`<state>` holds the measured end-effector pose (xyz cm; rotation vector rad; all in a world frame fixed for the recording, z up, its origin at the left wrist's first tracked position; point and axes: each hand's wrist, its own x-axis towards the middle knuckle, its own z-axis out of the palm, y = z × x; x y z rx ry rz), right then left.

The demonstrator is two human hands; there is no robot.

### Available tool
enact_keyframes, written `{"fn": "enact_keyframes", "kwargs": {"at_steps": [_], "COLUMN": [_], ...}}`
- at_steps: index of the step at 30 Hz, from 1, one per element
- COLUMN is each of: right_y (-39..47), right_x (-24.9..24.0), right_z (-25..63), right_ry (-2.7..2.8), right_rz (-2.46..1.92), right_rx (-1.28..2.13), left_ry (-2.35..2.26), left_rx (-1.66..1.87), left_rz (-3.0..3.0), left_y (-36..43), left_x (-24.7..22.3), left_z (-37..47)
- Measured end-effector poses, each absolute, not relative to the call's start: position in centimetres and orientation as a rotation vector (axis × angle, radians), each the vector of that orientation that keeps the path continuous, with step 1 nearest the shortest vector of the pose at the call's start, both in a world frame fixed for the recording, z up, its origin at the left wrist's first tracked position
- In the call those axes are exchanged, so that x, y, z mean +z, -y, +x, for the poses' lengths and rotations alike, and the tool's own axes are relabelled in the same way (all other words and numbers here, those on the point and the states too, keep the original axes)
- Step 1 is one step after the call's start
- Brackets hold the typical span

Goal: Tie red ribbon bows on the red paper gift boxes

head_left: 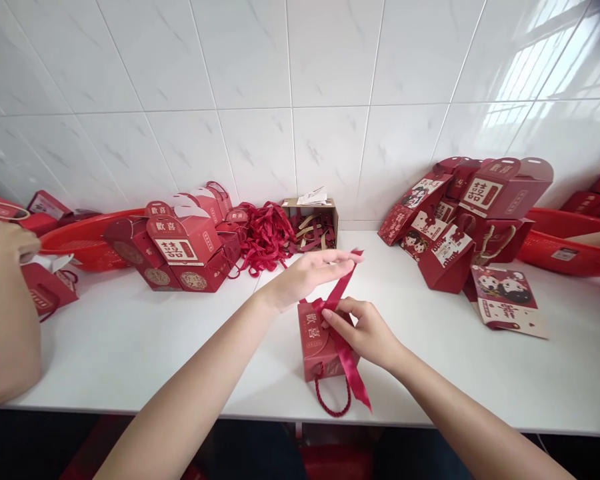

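Observation:
A small red gift box (312,339) with gold characters stands on the white table in front of me, a twisted cord handle (333,413) hanging at its near side. Dark red satin ribbon (349,365) lies over its top, one tail trailing toward the table's edge. Pinched between the fingers of my left hand (314,272) is the ribbon's other end, pulled up above the box. My right hand (363,328) is closed on the ribbon at the box top, thumb and forefinger pressed together. Part of the box is hidden behind my right hand.
Red gift boxes (185,243) are stacked at left, beside a heap of ribbon (267,237). A cardboard box (336,223) with ribbons sits by the wall. More boxes (505,190) pile up at right. Red baskets (570,243) flank both sides; a person's arm (597,238) reaches in at right.

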<state>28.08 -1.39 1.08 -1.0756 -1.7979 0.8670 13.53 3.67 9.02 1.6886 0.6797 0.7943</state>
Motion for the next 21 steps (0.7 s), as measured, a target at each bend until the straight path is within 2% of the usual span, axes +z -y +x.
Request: {"fn": "enact_keyframes", "kwargs": {"at_steps": [9,14,21], "right_y": [1.2,1.4,1.4], "right_x": [0.9,0.7,0.0], "right_z": [28.4,27.8,27.4], "right_ry": [1.751,1.633,1.527], "right_rz": [-0.987,-1.141,-1.080], "right_rx": [0.970,0.904,0.839], "left_ry": [-1.093,-1.040,-1.054], "left_rx": [0.873,0.999,1.046], "left_rz": [1.828,1.833,1.926], "left_y": [-1.2,0.3,1.0], "left_x": [4.2,2.6,2.0], "left_z": [10.2,10.0,10.5]}}
